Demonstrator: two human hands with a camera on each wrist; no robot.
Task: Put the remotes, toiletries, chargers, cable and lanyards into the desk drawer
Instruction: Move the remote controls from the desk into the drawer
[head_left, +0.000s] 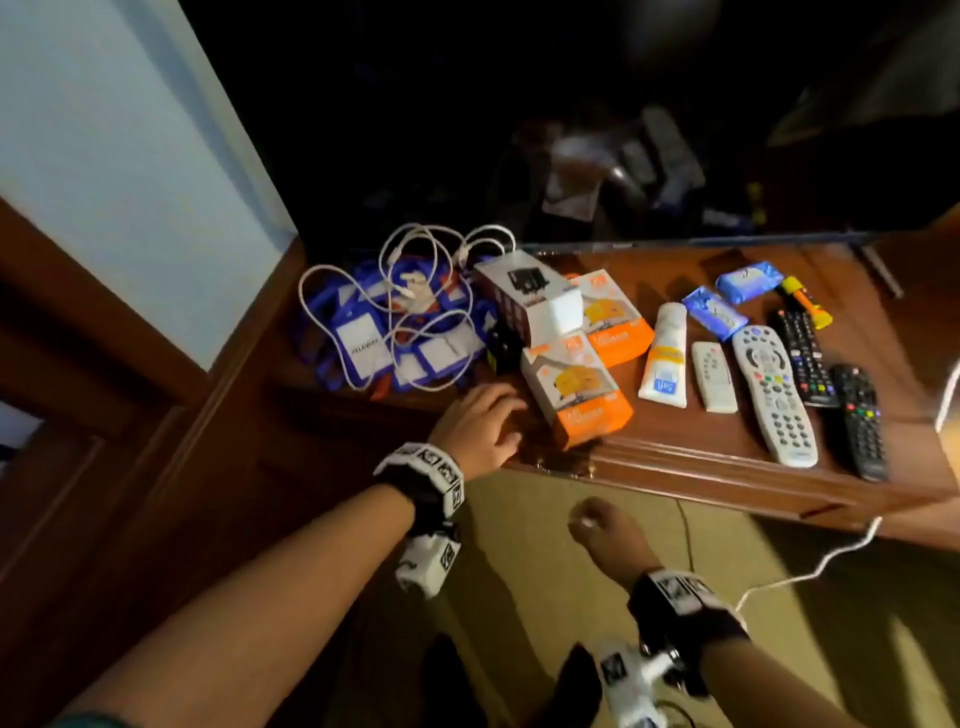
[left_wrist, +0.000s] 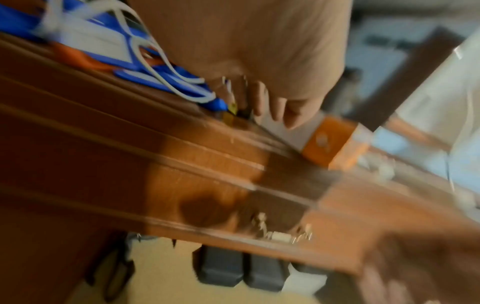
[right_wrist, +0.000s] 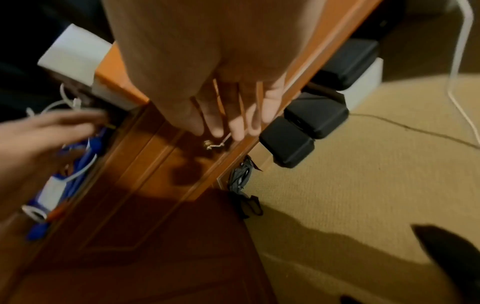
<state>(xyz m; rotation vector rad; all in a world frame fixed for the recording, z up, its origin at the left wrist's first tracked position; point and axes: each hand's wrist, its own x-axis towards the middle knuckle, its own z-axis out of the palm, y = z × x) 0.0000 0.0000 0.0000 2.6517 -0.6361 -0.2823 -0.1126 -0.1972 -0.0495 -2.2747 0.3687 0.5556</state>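
On the wooden desk lie blue lanyards (head_left: 395, 332) under a tangled white cable (head_left: 415, 291), orange charger boxes (head_left: 576, 395), a white tube (head_left: 665, 358), blue wipe packs (head_left: 714, 312), a small white remote (head_left: 714, 376), a grey remote (head_left: 774, 395) and black remotes (head_left: 860, 421). My left hand (head_left: 506, 415) rests at the desk's front edge, its straight fingers (left_wrist: 275, 111) touching the nearest charger box (left_wrist: 324, 139). My right hand (head_left: 592, 519) hangs below the desk edge. Its fingers (right_wrist: 233, 123) stretch toward the brass drawer handle (right_wrist: 214, 144) and hold nothing. The drawer front (head_left: 649, 462) sits flush.
A dark TV screen (head_left: 623, 130) stands along the back of the desk. Black cases (right_wrist: 311, 115) sit on the beige carpet under the desk. A white cord (head_left: 810, 571) trails across the floor at right. Dark wooden panelling (head_left: 104, 415) fills the left.
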